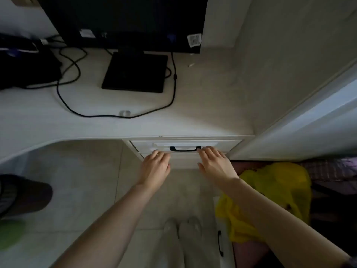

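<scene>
A white drawer (146, 145) with a black handle (185, 149) sits under the front edge of the white desk (202, 113). My left hand (155, 167) reaches to the drawer front just left of the handle, fingers extended and touching it. To the right of the handle, my right hand (214, 163) lies with its fingers straight against the drawer front. Neither hand holds the handle. The fingertips are partly blurred.
A black monitor (123, 22) on its square base (135, 72) stands on the desk, with black cables (63, 101) looping across and a small clear object (125, 113). Yellow cloth (270, 190) lies at right, a dark bin (25, 196) at left, my feet (183, 227) below.
</scene>
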The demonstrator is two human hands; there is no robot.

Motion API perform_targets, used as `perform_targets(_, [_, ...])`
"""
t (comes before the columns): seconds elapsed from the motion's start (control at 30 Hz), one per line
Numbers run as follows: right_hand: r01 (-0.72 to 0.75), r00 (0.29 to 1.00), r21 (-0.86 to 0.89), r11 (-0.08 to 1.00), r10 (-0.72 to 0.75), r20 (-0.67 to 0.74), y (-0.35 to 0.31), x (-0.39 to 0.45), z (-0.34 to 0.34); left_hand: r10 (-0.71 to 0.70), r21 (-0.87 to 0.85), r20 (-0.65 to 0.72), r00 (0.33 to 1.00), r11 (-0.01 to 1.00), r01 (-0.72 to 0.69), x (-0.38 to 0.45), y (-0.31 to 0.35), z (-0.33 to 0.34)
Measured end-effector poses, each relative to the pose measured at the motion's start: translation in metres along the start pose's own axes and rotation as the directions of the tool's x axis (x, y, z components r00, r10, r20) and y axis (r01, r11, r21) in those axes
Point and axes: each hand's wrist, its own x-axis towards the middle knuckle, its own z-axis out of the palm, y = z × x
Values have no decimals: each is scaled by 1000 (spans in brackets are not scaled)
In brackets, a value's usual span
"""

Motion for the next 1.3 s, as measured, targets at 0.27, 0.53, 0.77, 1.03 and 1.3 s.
perform_targets(0.27, [40,989,-16,999,-37,146,15,41,51,3,-15,55,998,1000,-2,44,8,47])
perform_targets(0.53, [74,955,-8,997,-68,289,21,60,79,-70,40,164,984,997,64,59,11,75])
perform_targets(0.77, [75,962,-34,997,-63,267,27,52,90,-107,19,239,965,994,105,52,10,87])
perform_targets(1.03, [1,956,104,995,-32,291,21,41,86,-121,-70,212,970,988,138,44,18,84])
perform_targets(1.3, [-37,937,142,989,-15,350,13,18,81,-61,-11,121,991,998,63,25,26,84])
